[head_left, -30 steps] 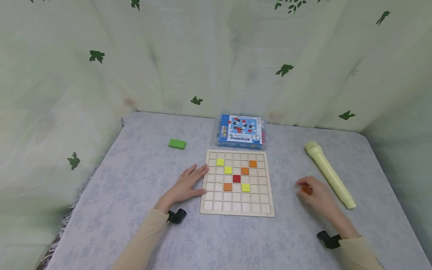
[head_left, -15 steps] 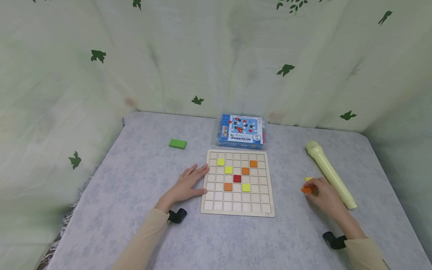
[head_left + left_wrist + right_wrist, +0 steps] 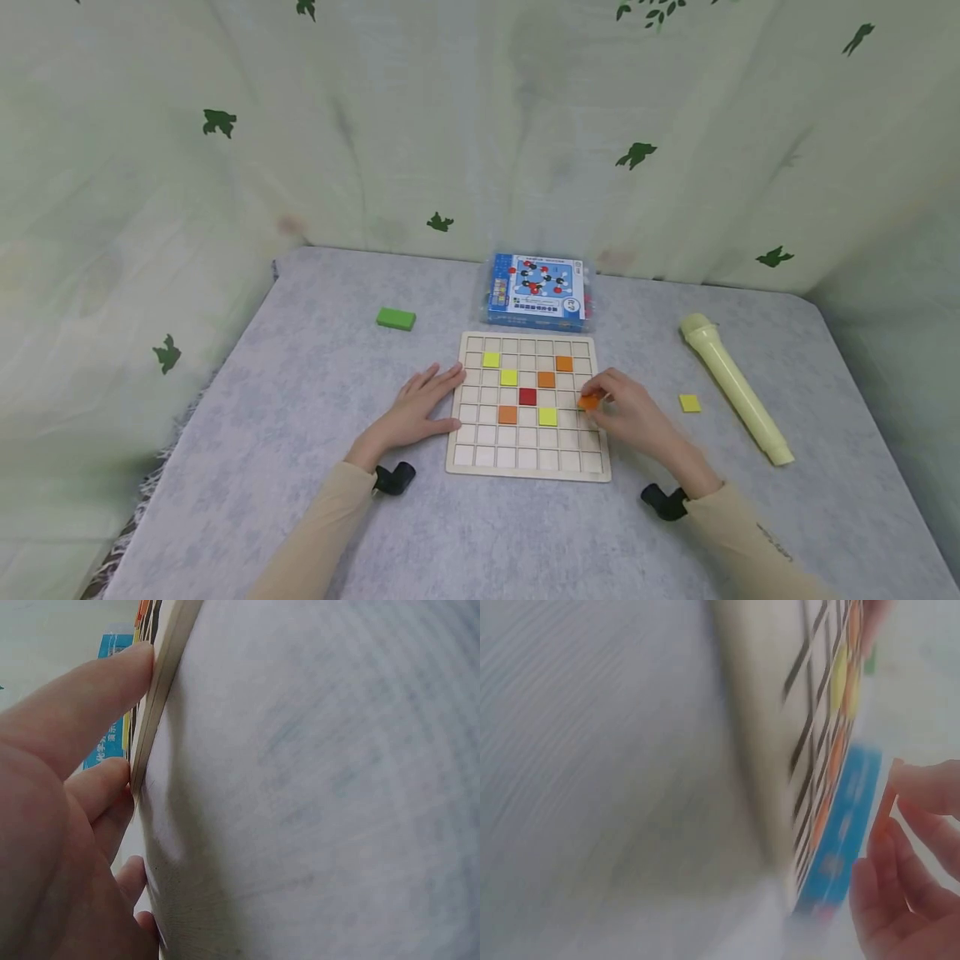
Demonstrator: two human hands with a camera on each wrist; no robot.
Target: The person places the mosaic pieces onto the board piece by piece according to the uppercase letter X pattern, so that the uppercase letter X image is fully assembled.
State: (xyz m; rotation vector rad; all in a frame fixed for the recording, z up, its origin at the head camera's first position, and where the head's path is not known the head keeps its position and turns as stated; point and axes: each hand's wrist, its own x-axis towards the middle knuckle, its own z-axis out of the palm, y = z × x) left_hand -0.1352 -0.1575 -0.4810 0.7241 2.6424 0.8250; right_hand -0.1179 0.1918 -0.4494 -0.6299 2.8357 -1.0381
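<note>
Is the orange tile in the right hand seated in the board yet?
Not yet: the right hand pinches the orange tile tilted above the board.

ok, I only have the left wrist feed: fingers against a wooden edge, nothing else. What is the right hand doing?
Observer: The right hand pinches an orange tile over the right side of the wooden grid board.
Operator: Tiles already on the board?
Observer: Seven: three yellow, three orange, and one red tile near the middle.
Operator: Any loose ones?
Observer: One yellow tile lies on the table, right of the board, beside a pale yellow tube.
Operator: And the left hand overall?
Observer: The left hand lies flat, fingers straight, against the board's left edge.
</note>
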